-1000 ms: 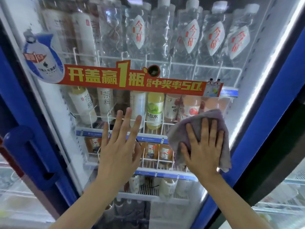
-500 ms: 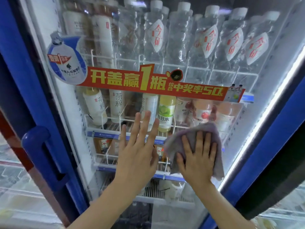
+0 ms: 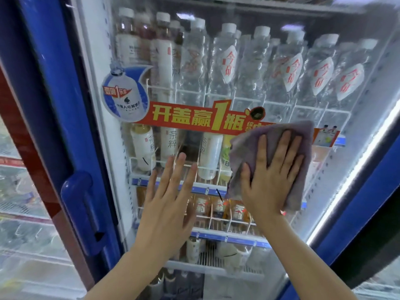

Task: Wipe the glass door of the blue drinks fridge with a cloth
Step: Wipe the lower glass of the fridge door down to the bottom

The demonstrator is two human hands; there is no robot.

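Fingers of the right hand [image 3: 270,178] lie straight, pressing a mauve terry cloth [image 3: 268,161] flat on the blue-framed glass door [image 3: 255,79] at centre right; the left hand [image 3: 171,202] spreads open against the glass, lower centre.

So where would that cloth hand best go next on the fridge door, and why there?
Probably a sweep upward, over the glass door in front of the water bottles. The right hand presses the purple cloth flat at mid-height, overlapping the red banner, with much glass above it. The left hand lies flat on the glass beside it, which looks like bracing.
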